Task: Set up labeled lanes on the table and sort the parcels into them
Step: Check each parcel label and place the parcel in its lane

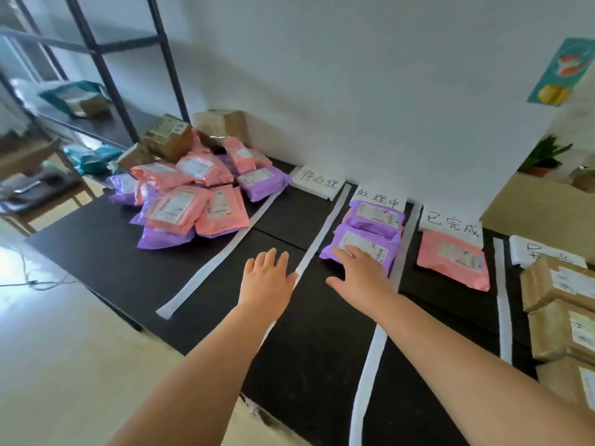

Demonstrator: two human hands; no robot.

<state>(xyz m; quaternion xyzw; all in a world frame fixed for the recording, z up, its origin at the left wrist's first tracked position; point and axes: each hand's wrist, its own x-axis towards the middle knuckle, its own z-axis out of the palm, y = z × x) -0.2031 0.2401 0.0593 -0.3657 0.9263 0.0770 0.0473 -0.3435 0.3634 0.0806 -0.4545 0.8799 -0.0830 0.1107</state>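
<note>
- Right hand (360, 275): the fingers are spread flat and laid on the near end of the front purple mailer (367, 239). Nothing is gripped, it's more of a pat-down.
- Left hand (269, 275): it's held flat with straight fingers and nothing is held. Its thumb side is just beside a white tape strip (325, 226). Whether the black table (128, 268) is actually touched can't be told.
- Step in hand, as far as can be judged: the front purple mailer is being squared up in the lane headed by the 处理中 label (378, 197).
- Doing it well: a flat palm and light pressure are advised, since the poly looks slippery and the rear purple mailer (376, 217) could get shoved.
- The front mailer's right edge seems to ride onto the right-hand tape strip (370, 365), so a small nudge leftward is probably called for.
- Where it lies: the front mailer is pinned under the right fingertips, across the strip from the left hand, and overlaps the rear one.
- Further out: one pink mailer (450, 259) is parked below the 已完成 label (450, 225). The 待处理 label (318, 181) is set at the head of the lane by the left hand.
- The unsorted parcel pile (193, 191) is left well off to the far left, and cardboard boxes (560, 284) are stacked at the right edge.
</note>
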